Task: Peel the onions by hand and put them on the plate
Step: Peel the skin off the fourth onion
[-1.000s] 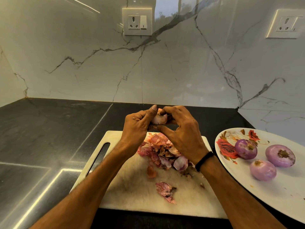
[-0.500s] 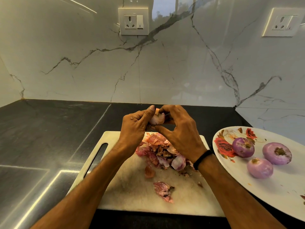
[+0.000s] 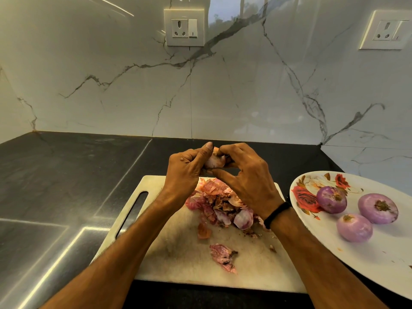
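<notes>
Both hands hold one small pale onion [image 3: 213,160] in the air above the far edge of the white cutting board [image 3: 178,248]. My left hand [image 3: 186,169] grips it from the left, thumb on top. My right hand [image 3: 243,175] pinches its skin from the right with thumb and fingertips; most of the onion is hidden by the fingers. Three peeled purple onions [image 3: 331,202] [image 3: 378,208] [image 3: 354,228] lie on the white flowered plate [image 3: 379,259] at the right.
A heap of pink and brown onion skins [image 3: 219,202] lies on the board under my hands, with loose skin pieces [image 3: 224,257] nearer me. The dark countertop [image 3: 66,175] stretches to the left. A marble wall with two sockets [image 3: 184,27] stands behind.
The hands stay in the same place above the board; the right fingers have shifted slightly on the onion's skin. The view has drifted a little.
</notes>
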`<state>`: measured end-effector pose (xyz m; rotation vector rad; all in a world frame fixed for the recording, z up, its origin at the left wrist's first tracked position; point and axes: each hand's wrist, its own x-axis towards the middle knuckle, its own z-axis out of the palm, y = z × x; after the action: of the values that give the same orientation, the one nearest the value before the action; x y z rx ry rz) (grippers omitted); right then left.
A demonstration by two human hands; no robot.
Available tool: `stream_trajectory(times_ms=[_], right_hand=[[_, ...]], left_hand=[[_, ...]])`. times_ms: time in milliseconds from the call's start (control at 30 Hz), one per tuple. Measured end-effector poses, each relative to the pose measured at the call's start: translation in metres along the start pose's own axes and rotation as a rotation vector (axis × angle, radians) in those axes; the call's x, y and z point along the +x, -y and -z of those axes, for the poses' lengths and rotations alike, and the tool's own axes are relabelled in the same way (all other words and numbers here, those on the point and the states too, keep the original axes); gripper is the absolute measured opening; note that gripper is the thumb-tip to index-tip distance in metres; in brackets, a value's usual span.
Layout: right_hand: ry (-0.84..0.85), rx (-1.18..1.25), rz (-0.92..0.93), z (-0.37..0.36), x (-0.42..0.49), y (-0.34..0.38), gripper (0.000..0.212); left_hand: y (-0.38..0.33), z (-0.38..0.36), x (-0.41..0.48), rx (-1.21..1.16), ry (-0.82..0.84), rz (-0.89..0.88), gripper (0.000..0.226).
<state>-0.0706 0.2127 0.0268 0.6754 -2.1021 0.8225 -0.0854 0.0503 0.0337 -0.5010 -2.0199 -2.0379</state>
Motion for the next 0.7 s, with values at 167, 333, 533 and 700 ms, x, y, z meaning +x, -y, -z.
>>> stream_trajectory(times_ms=[167,333,533,700], right_hand=[[0.015,0.004,-0.006,0.0002,0.001,0.0012,0.044],[0.034,-0.004,-0.028,0.0011,0.0011,0.0008,0.039],[0.017,-0.101,-0.01,-0.003,-0.0022,0.001,0.025],[-0.042,0.034,-0.067,-0.0022,-0.0001,0.0052,0.037]], left_hand=[[-0.0004,0.0,-0.0006,0.013,0.005,-0.006,0.04],[0.0003,-0.001,-0.0006,0.054,-0.005,-0.017,0.039],[-0.0018,-0.0018,-0.0005,0.033,-0.028,-0.02,0.034],[-0.0041,-0.004,-0.0021,0.012,-0.041,-0.021,0.034]])
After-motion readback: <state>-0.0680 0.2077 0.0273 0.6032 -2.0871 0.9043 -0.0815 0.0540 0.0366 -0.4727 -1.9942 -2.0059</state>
